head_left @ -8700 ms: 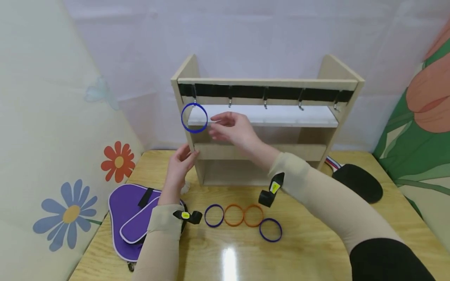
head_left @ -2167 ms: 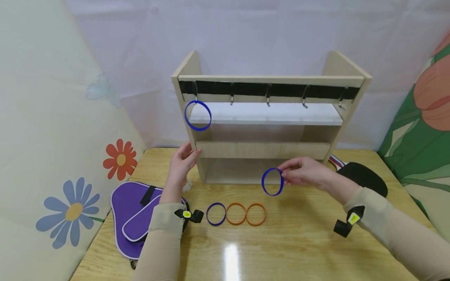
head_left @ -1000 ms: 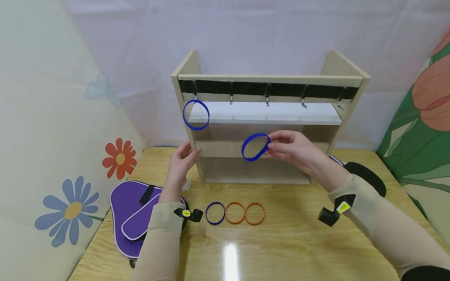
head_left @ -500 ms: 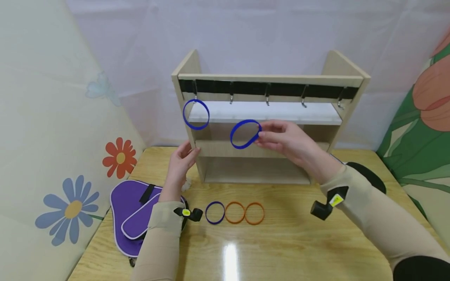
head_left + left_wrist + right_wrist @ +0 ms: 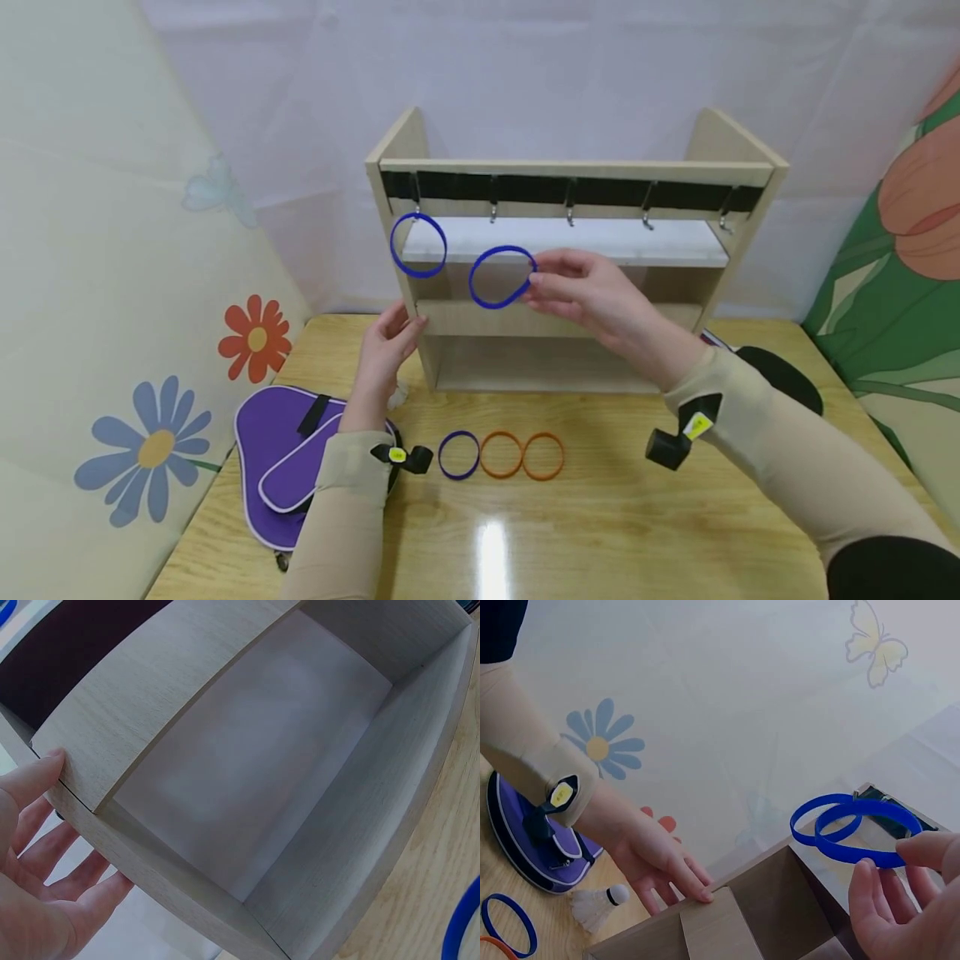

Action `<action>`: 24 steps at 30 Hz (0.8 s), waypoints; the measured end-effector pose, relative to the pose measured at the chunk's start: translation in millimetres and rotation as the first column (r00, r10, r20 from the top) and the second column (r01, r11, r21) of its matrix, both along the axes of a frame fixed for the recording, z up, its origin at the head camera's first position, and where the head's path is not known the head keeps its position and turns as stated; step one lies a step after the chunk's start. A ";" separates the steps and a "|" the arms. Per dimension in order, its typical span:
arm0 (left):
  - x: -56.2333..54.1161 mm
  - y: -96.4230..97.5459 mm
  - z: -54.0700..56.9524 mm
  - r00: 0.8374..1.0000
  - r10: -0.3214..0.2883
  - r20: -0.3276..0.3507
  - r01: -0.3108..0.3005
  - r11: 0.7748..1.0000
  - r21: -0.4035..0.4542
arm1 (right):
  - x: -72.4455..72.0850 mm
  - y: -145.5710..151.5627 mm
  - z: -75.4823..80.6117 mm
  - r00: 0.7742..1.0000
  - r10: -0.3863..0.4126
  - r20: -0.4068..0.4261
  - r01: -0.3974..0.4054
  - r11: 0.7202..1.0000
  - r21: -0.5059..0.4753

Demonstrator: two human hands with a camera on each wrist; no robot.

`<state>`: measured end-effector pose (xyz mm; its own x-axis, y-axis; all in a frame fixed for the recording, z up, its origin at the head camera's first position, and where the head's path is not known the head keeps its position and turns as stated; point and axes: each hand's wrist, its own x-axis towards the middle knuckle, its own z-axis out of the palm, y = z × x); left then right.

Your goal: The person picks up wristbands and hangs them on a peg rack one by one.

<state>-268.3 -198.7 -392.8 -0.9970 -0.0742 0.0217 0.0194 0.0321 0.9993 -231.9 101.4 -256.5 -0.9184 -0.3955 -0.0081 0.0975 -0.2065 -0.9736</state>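
My right hand pinches a blue silicone wristband at its right edge. It holds the band in front of the upper part of a small wooden shelf, below the second hook from the left. On the leftmost hook hangs another blue wristband; the two bands overlap in the right wrist view. My left hand grips the shelf's left side panel, thumb at the front edge and fingers along the outer face.
On the wooden table lie a blue wristband and two orange ones in a row. A purple paddle case is at left, a shuttlecock behind it. Right of the shelf lies a black table tennis paddle.
The right hand let go of the hung blue band, picked another blue band off the table's right side, and carried it up and left toward the hooks. The left hand stayed on the shelf.
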 end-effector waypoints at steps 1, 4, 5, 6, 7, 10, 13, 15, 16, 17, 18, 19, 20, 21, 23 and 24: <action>0.0 -0.1 -0.1 1.000 0.000 -0.002 0.000 1.000 0.004 | 0.5 -1.5 0.7 1.000 -0.006 0.002 0.006 1.000 -0.003; 0.3 0.1 0.0 1.000 -0.001 -0.005 0.001 1.000 0.008 | 1.4 -6.2 1.8 1.000 -0.024 0.012 0.025 0.999 -0.027; 0.3 0.2 0.1 1.000 -0.001 -0.007 0.001 1.000 0.009 | 1.6 -7.7 2.1 0.999 -0.031 0.018 0.032 0.999 -0.037; 0.4 0.3 0.1 1.000 -0.001 -0.006 0.001 1.000 0.009 | 1.8 -9.1 2.4 0.999 -0.034 0.023 0.035 0.998 -0.048; 0.4 0.3 0.2 1.000 -0.002 -0.006 0.002 1.000 0.007 | 1.7 -10.7 2.4 0.999 -0.033 0.028 0.035 0.997 -0.063; 0.1 0.2 0.2 1.000 -0.003 -0.005 0.003 1.000 0.005 | 2.5 -15.0 3.5 0.998 -0.040 0.041 0.043 0.995 -0.091; -0.8 -0.1 -0.7 1.000 -0.003 -0.006 0.003 1.000 0.008 | 2.7 -19.0 4.3 0.998 -0.049 0.050 0.055 0.991 -0.124; -1.3 -0.3 -1.3 1.000 -0.004 -0.008 0.004 1.000 0.012 | 2.4 -21.5 4.8 0.997 -0.058 0.052 0.065 0.986 -0.150; -1.4 -0.3 -1.6 1.000 -0.004 -0.009 0.004 1.000 0.014 | 2.0 -22.7 4.9 0.996 -0.065 0.053 0.073 0.984 -0.161; -1.4 -0.3 -1.8 1.000 -0.004 -0.008 0.004 1.000 0.016 | 1.7 -23.9 5.0 0.996 -0.073 0.055 0.081 0.982 -0.170; -1.5 -0.3 -1.8 1.000 -0.004 -0.009 0.004 1.000 0.018 | 1.4 -25.0 4.9 0.995 -0.079 0.056 0.088 0.981 -0.175; -1.5 -0.3 -1.8 1.000 -0.003 -0.010 0.003 1.000 0.019 | 1.0 -25.9 4.7 0.995 -0.086 0.057 0.095 0.979 -0.178; -1.5 -0.3 -1.8 1.000 -0.002 -0.011 0.003 1.000 0.019 | 0.6 -26.7 4.5 0.994 -0.093 0.059 0.102 0.978 -0.180; -1.5 -0.3 -1.8 1.000 -0.002 -0.011 0.002 1.000 0.020 | 0.3 -27.5 4.5 0.993 -0.101 0.061 0.110 0.978 -0.180; -1.5 -0.2 -1.8 1.000 -0.002 -0.012 0.002 1.000 0.020 | -0.5 -28.9 4.3 0.991 -0.112 0.070 0.123 0.976 -0.177; -1.6 -0.2 -1.9 1.000 -0.002 -0.014 0.002 1.000 0.021 | -0.9 -29.3 4.2 0.990 -0.118 0.076 0.130 0.975 -0.179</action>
